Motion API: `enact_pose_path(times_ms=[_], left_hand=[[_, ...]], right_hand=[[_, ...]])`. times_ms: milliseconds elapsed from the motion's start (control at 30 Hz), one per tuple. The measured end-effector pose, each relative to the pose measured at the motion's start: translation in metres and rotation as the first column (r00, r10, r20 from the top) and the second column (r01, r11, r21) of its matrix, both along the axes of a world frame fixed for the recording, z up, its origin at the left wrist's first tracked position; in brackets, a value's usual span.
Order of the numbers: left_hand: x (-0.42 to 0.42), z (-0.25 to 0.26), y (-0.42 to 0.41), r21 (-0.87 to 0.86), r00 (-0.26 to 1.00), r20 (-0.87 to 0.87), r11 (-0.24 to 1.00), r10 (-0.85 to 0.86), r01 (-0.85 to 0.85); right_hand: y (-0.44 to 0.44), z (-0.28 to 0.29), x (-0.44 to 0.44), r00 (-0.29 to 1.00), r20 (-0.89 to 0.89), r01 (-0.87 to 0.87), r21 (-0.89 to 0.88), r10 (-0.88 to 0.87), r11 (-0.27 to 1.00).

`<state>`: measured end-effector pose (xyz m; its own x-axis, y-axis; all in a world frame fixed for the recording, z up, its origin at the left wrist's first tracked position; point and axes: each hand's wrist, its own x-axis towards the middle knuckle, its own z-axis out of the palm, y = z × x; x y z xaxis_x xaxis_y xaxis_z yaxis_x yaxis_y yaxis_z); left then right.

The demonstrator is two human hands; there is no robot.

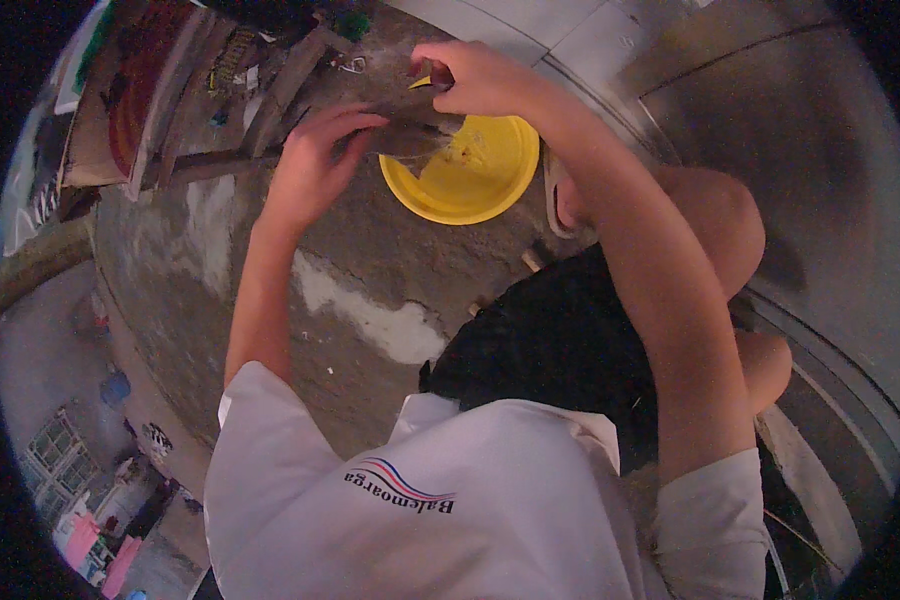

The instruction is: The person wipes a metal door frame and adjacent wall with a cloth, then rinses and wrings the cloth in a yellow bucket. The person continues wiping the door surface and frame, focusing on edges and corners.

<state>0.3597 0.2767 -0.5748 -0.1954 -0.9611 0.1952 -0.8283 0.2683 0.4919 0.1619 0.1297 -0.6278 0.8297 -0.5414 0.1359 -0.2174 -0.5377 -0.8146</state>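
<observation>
My left hand [326, 146] is at the upper left, its fingers stretched towards a blurred dark thing [420, 135] with thin pale strands. Whether the fingers grip it cannot be told. That thing lies over the left part of a round yellow basin [465, 210], which stands on the ground and has small bits inside. Above the basin, my right hand [457, 75] is curled around a small tool with yellow and dark parts [421, 82]; its kind is unclear.
Below the basin is rough concrete ground [360, 225] with pale patches. A wooden frame [289, 82] and clutter stand at the upper left. My bent legs and a sandal [559, 202] are right of the basin, near large grey panels [780, 142]. Pink items [82, 538] lie far off at lower left.
</observation>
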Motion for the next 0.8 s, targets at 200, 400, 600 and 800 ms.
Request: enact_pose_path(times_ms=[200,400,600,800], left_hand=[[-0.011,0.007,-0.005,0.015,0.997,0.037,0.998,-0.063,0.063],[-0.011,0.009,-0.003,0.036,0.999,-0.002,0.998,-0.054,0.054],[-0.013,0.012,0.001,-0.003,0.999,-0.038,1.000,0.017,-0.017],[-0.013,0.008,0.004,-0.087,0.997,-0.065,0.995,0.032,-0.038]], right_hand=[[0.004,-0.002,0.001,0.982,-0.188,-0.002,-0.020,-0.002,1.000],[0.017,-0.008,0.028,0.999,-0.038,-0.007,-0.083,0.004,0.997],[0.024,-0.003,0.041,0.998,-0.025,0.051,-0.144,-0.055,0.988],[0.025,0.007,0.035,0.991,0.130,-0.002,-0.063,0.010,0.998]])
